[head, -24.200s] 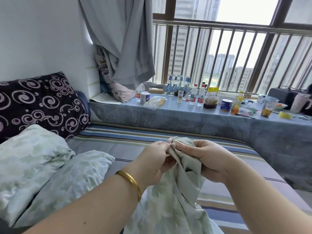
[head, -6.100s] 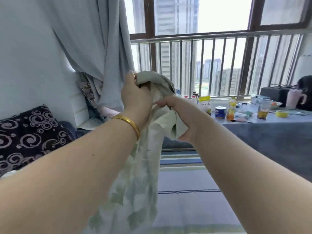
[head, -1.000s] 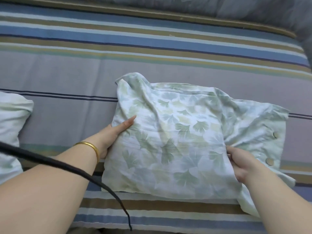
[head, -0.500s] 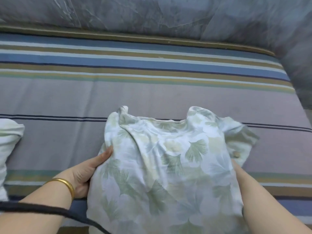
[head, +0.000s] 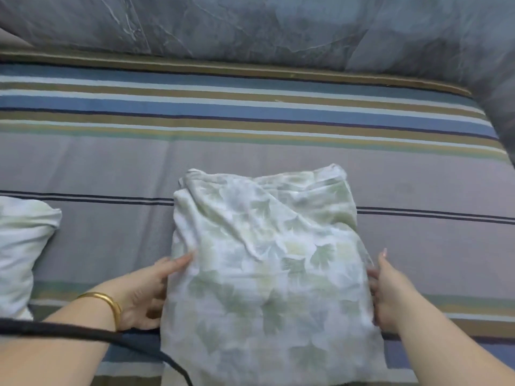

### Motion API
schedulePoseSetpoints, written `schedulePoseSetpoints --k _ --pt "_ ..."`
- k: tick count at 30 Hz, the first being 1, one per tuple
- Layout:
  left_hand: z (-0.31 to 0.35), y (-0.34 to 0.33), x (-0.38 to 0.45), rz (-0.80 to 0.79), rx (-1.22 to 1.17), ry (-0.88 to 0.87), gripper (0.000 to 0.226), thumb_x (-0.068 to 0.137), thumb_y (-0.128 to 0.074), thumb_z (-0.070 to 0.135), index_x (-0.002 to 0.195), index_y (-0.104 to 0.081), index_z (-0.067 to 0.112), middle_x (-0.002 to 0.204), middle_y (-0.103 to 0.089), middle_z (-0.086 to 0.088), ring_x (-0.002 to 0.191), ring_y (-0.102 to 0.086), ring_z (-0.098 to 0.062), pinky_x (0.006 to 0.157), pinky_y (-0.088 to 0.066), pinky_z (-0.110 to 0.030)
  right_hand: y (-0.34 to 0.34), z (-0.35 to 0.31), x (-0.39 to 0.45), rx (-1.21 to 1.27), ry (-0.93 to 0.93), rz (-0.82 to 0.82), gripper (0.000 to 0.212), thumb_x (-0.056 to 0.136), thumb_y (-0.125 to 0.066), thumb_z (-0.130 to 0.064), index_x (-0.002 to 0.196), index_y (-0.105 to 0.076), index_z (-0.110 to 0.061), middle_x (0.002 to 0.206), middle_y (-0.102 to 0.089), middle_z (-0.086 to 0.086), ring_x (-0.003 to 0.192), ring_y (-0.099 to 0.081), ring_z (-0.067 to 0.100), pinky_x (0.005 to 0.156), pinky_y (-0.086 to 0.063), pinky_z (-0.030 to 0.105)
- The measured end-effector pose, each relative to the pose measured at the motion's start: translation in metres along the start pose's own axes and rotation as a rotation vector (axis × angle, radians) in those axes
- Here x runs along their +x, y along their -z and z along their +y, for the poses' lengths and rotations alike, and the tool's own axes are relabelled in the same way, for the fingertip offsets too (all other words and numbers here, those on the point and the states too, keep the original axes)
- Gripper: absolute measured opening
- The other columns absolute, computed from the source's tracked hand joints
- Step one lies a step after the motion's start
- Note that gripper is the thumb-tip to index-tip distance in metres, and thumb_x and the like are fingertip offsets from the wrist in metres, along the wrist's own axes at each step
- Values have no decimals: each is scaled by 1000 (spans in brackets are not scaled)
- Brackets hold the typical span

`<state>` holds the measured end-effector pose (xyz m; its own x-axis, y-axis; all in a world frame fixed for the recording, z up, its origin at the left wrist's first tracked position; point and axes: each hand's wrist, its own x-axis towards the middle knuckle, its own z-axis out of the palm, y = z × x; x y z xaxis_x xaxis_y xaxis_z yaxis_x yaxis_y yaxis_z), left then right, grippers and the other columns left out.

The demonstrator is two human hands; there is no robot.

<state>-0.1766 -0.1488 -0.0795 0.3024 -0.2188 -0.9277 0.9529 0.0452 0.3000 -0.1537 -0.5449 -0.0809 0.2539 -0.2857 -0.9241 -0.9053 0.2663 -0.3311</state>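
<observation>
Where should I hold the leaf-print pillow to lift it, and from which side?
Probably at its two side edges, one hand from each side. The leaf-print pillow lies flat on the striped sheet, soft and wide, and the left hand and right hand touch those free edges.

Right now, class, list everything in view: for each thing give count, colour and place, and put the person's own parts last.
cloth: one, white with green leaves, centre of the bed, between the hands
pillow: one, same leaf print, left edge, cut off by the frame
sheet: one, grey with blue and brown stripes, covers the bed
ledge: one, grey marbled, along the top
cord: one, black, lower left, crosses the left arm
bangle: one, gold, on the left wrist
left hand: touches the cloth's left edge
right hand: fingers straight, against the cloth's right edge
</observation>
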Motion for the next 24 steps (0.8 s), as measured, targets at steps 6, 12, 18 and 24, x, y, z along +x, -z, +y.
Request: schedulePoseSetpoints --k 6,12,18,24 --pt "46 -5 17 358 5 -247 100 31 -75 89 108 -71 25 96 -78 7 99 -68 -16 86 -53 -38 -17 -38 4 -232 261 100 73 77 -57 -77 107 -65 -11 109 -71 12 91 -69 27 87 -57 43" --pt "70 -19 33 203 -17 -222 93 46 -82 78 119 -71 21 111 -76 -6 105 -71 -28 102 -49 -48 -45 -54 15 -501 310 -89 107 59 -58 -90 139 -52 -19 130 -64 4 115 -64 28 101 -49 46" --pt "74 -16 43 -130 -80 -121 75 58 -90 54 117 -73 12 126 -68 -18 115 -66 -33 98 -51 -46 -59 -73 7 -119 118 -758 69 76 -64 -72 124 -70 -23 130 -66 10 120 -63 32 103 -48 52" --pt "91 -32 41 -251 -100 -224 57 67 -87 37 115 -74 8 122 -69 -17 114 -66 -33 87 -57 -42 -91 -95 -17 7 250 -849 38 73 -70 -18 110 -74 -10 98 -76 11 87 -74 26 73 -60 36"
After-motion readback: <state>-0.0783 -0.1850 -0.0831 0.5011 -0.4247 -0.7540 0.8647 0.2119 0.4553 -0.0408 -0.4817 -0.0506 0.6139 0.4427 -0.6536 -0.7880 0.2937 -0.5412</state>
